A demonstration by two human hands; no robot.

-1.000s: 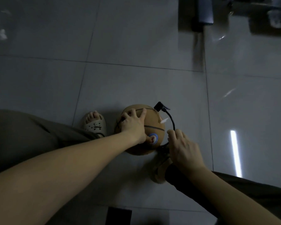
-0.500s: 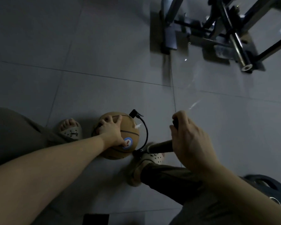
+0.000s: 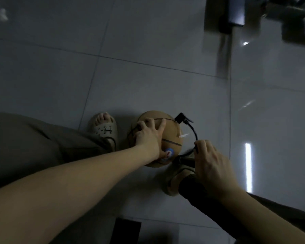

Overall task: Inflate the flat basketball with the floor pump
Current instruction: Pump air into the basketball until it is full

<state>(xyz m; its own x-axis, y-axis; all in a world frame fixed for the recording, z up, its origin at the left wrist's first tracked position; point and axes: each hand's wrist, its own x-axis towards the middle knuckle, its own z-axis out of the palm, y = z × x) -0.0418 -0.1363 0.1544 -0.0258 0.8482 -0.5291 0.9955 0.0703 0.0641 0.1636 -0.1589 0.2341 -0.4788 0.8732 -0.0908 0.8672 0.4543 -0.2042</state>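
Basketball [image 3: 172, 136] sits on tiled floor [image 3: 148, 81] beside a sandalled foot [image 3: 104, 128], left hand [image 3: 149, 139] splayed wide across its top, pressing. Right hand [image 3: 211, 162] just beside the ball, fingers curled round dark pump handle [image 3: 185, 160]; black hose [image 3: 194, 132] arcs to the ball's far side.

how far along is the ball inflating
Done: the hose head sits against the basketball, seemingly connected. In hand: left hand steadies the ball with spread fingers, right hand grips the pump handle. Left: pumping; the ball's firmness cannot be told.
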